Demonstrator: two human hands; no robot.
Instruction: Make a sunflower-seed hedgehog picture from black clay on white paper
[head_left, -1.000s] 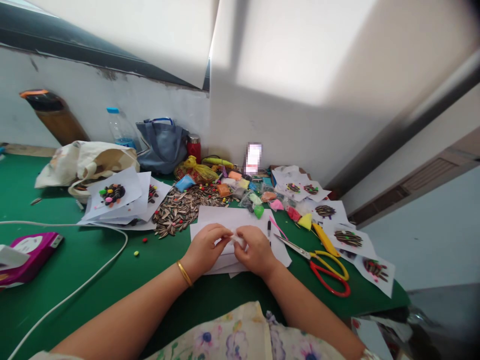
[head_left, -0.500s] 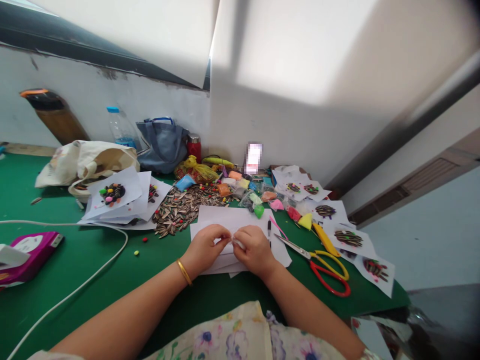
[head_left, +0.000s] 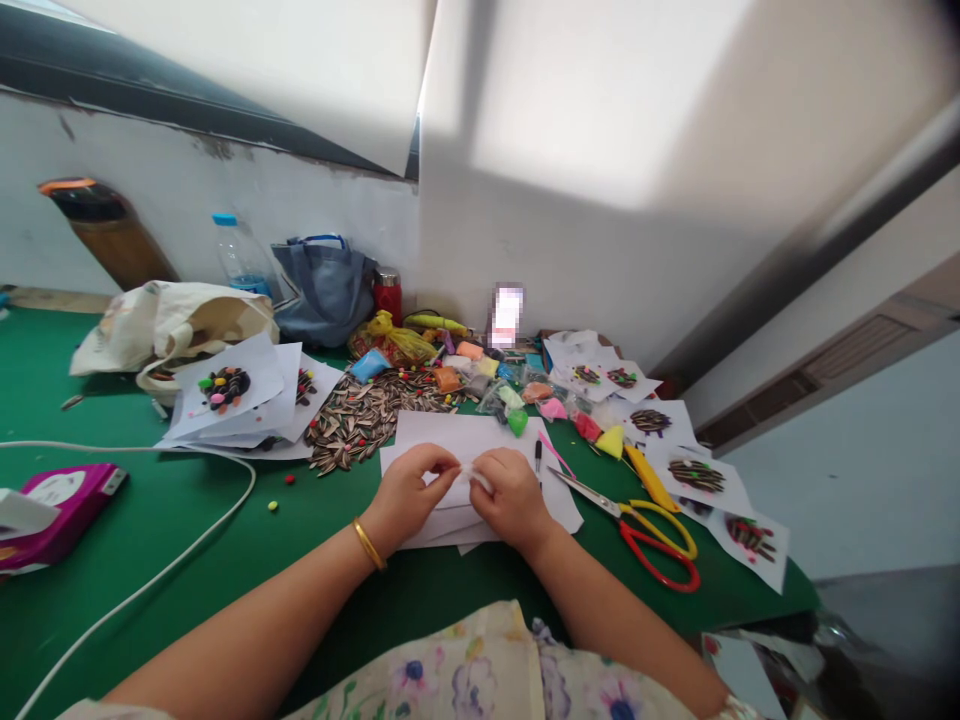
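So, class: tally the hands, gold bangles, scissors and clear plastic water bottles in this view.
Hands: 2 (left hand, right hand)
Gold bangles: 1 (gold bangle)
Scissors: 1 (scissors)
Clear plastic water bottles: 1 (clear plastic water bottle)
Total: 5

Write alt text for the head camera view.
The left hand and right hand pinch a white scrap above white paper on a green table. Sunflower seeds, clay packets, scissors and seed-decorated sheets lie nearby.
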